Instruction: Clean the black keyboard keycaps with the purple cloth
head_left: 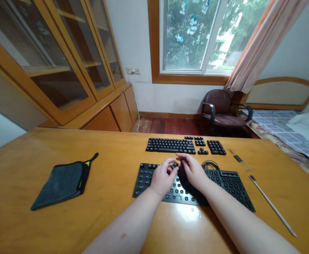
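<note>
Keycaps [170, 144] near desk's far edge [112, 134]

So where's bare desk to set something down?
Best: desk between the folded cloth and keyboard base; also nearside of the cloth. Crowded: centre, with left hand and right hand over the base and keycaps behind; right side has the thin brush.
</note>
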The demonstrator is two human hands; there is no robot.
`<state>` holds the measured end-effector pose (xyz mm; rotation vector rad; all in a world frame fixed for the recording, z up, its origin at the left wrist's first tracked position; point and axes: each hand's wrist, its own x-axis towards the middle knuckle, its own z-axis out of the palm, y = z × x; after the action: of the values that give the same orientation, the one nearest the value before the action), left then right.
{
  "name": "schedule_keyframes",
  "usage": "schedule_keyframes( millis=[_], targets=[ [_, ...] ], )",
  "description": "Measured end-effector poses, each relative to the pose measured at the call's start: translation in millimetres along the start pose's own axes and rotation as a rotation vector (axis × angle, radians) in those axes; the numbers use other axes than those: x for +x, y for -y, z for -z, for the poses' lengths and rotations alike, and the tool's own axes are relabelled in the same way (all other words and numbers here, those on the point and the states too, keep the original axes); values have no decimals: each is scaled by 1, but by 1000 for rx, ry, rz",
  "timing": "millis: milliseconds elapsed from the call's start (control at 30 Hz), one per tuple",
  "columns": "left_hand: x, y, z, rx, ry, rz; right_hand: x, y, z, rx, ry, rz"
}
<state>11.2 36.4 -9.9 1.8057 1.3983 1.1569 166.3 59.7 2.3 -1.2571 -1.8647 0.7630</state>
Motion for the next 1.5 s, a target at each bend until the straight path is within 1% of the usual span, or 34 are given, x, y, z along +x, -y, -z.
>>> schedule_keyframes(
  millis=[133, 233, 300, 367, 467, 533, 600, 700, 767, 867, 933, 967, 1067, 1133, 1233, 1333, 1500],
  targets=[
    [1, 2, -2, -41, 3, 21, 4, -6, -2, -127, -7, -118],
    [3, 3, -4, -67, -14, 40, 5, -8, 0, -183, -96, -169],
    [3, 3, -4, -78, -16, 56, 5, -8, 1, -164, -153, -185],
    [3, 3, -4, -82, -10, 65, 3, -7, -1, -54, -181, -192],
    [3, 2, -4, -92, -5, 79, -1, -9, -9, 264, -170, -203],
    [3, 2, -5, -125, -4, 102, -2, -11, -14, 459, -94, -220],
    [3, 4, -5, -176, -14, 128, -3, -13, -16, 598, -11, -221],
    [4, 7, -6, -206, -62, 116, -1, -15, -15, 692, 60, -225],
    [5, 9, -5, -177, -108, 72, 1, -16, -13, 668, 72, -205],
    [5, 12, -5, -160, -161, 32, 4, -16, -11, 623, 41, -89],
    [5, 12, -4, -194, -162, 31, 5, -17, -10, 624, 16, -34],
    [5, 12, -4, -211, -159, 31, 5, -17, -11, 630, 6, -40],
    [6, 10, -3, -222, -153, 26, 5, -18, -13, 648, -15, -144],
    [6, 9, -2, -207, -153, 29, 4, -18, -13, 651, -25, -187],
    [6, 9, -2, -218, -165, 55, 5, -17, -11, 625, -19, -167],
    [5, 9, -3, -278, -186, 113, 5, -16, -7, 608, 13, -141],
    [5, 7, -3, -341, -156, 154, 5, -17, -7, 609, 14, -153]
  ],
)
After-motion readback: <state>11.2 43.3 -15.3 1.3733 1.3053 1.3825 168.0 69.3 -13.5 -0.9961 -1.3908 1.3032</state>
